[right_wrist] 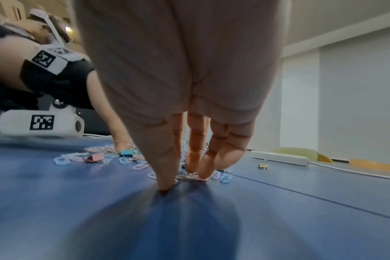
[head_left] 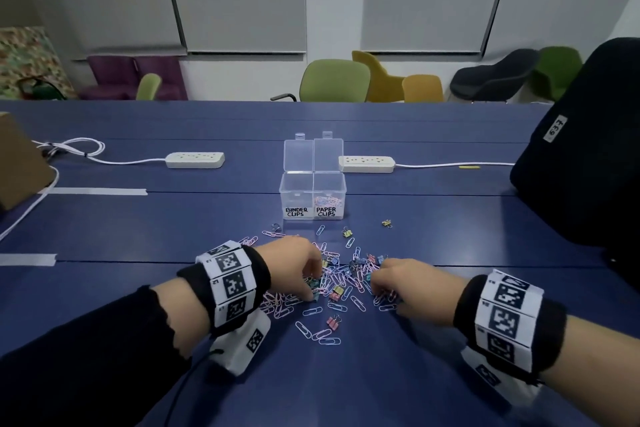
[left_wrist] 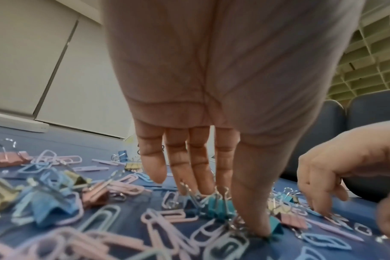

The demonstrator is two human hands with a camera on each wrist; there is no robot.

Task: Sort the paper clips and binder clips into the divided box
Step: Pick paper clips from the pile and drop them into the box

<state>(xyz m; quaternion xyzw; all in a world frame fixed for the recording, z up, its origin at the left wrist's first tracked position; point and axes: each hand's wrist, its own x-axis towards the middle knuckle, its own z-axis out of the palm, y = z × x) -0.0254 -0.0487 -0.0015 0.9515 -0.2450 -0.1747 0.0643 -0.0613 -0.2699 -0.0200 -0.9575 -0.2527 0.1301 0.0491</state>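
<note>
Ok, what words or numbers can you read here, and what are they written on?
"BINDER CLIPS": label on the left compartment of the divided box.
"PAPER CLIPS": label on the right compartment.
"637": white tag on a black object at the right.
Small marks beside the wristband squares: too small to read.

Black sleeves (head_left: pixel 86 340); black wristbands (head_left: pixel 512 319) bearing white square-coded tags; white wrist cameras (head_left: pixel 242 343).

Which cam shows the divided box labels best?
Head view. The divided box faces the camera, lids open, both labels readable, some paper clips in its right compartment. In the right wrist view fingers hide all but label fragments. In the left wrist view the hand blocks it.
</note>
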